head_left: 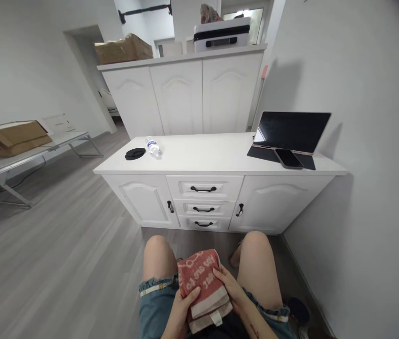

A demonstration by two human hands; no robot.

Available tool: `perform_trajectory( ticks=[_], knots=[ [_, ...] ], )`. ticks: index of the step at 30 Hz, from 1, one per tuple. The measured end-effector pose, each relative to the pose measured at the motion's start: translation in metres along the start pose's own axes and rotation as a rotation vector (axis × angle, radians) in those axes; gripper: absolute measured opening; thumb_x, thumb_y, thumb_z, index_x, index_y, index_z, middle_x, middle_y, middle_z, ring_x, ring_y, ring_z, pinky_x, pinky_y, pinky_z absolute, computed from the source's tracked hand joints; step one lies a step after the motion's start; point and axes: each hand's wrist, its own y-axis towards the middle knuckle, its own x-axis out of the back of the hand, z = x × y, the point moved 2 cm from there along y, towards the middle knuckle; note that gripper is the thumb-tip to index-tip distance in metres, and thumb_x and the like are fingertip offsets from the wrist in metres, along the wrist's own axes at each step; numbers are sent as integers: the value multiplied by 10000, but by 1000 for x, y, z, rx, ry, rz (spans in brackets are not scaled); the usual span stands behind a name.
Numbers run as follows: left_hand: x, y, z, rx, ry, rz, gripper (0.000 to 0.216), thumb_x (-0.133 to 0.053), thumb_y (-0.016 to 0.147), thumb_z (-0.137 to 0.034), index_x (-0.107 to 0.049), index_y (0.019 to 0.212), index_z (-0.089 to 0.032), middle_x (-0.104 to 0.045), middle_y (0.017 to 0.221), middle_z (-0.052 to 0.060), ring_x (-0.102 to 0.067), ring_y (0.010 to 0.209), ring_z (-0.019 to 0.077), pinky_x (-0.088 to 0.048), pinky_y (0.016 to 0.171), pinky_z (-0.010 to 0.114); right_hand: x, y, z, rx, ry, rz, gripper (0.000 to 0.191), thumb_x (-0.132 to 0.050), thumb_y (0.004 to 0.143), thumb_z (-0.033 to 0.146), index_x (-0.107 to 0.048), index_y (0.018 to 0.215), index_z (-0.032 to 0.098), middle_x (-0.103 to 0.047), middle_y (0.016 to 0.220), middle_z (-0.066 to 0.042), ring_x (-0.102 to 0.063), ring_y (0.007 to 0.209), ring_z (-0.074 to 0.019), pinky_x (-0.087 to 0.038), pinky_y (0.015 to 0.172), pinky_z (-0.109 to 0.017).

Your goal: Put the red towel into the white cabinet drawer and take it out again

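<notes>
A folded red towel (203, 278) with pale lettering and a light striped border is held over my lap, between my knees. My left hand (183, 306) grips its lower left side, thumb on top and the other fingers hidden underneath. On the right edge, my right hand (229, 285) pinches the cloth with its thumb lying on the red face. A small white tag (216, 318) hangs at the towel's near edge.
Before me stands a white cabinet (204, 188) with black handles. On its top are a clear bottle (153, 147), a black round object (135, 153), a tablet (293, 132) and a phone (289, 159). Cardboard boxes (12, 137) lie on a table at left.
</notes>
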Motion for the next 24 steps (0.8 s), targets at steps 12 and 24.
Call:
perform_trajectory(
  ticks=[12, 24],
  knots=[
    [-22, 100, -119, -128, 324, 70, 362, -786, 596, -248, -661, 921, -147, -721, 933, 98, -668, 799, 219, -520, 726, 304, 59, 108, 54, 159, -814, -168, 447, -611, 719, 482, -621, 1059, 192, -679, 981, -84, -646, 780, -206, -498, 703, -333],
    [12, 188, -130, -227, 266, -51, 355, -745, 573, -190, -616, 899, -129, -708, 765, 51, -655, 649, 175, -519, 619, 257, 53, 236, 118, 456, -1681, -35, 457, -482, 823, 140, -474, 1280, 158, -459, 1374, -130, -556, 1113, -204, -421, 927, -294]
  ],
)
